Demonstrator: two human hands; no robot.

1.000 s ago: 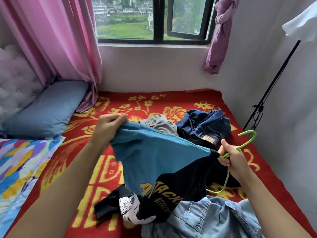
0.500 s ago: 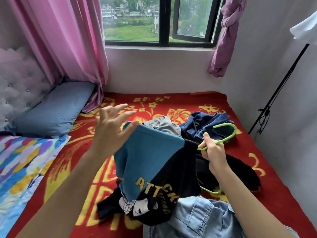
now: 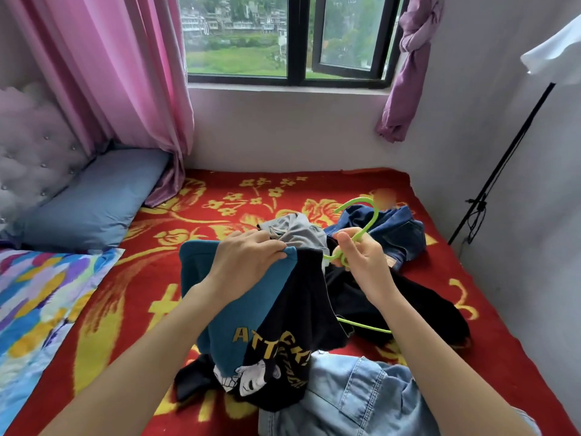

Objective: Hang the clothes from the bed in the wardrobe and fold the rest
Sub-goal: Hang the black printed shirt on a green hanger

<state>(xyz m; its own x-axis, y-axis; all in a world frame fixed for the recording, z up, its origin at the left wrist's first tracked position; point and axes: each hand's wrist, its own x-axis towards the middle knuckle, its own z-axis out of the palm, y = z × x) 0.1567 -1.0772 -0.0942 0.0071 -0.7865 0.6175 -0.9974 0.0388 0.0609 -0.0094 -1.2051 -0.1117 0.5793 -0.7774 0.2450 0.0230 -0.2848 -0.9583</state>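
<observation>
A teal and black T-shirt with yellow lettering hangs lifted over the red bed. My left hand pinches its teal top edge near the collar. My right hand grips the neck of a green hanger, whose hook points up and back. The hanger's lower bar shows below the shirt's black side; its other parts are hidden in the cloth. A grey garment, dark blue jeans and a black garment lie behind. A light denim piece lies nearest me.
A blue pillow and a colourful quilt lie at the left. Pink curtains hang by the window. A black lamp stand leans at the right wall.
My left hand, open half a second ago, has come down and pinched the shirt's top edge again. My right hand with the hanger has moved toward the collar, its hook now higher.
</observation>
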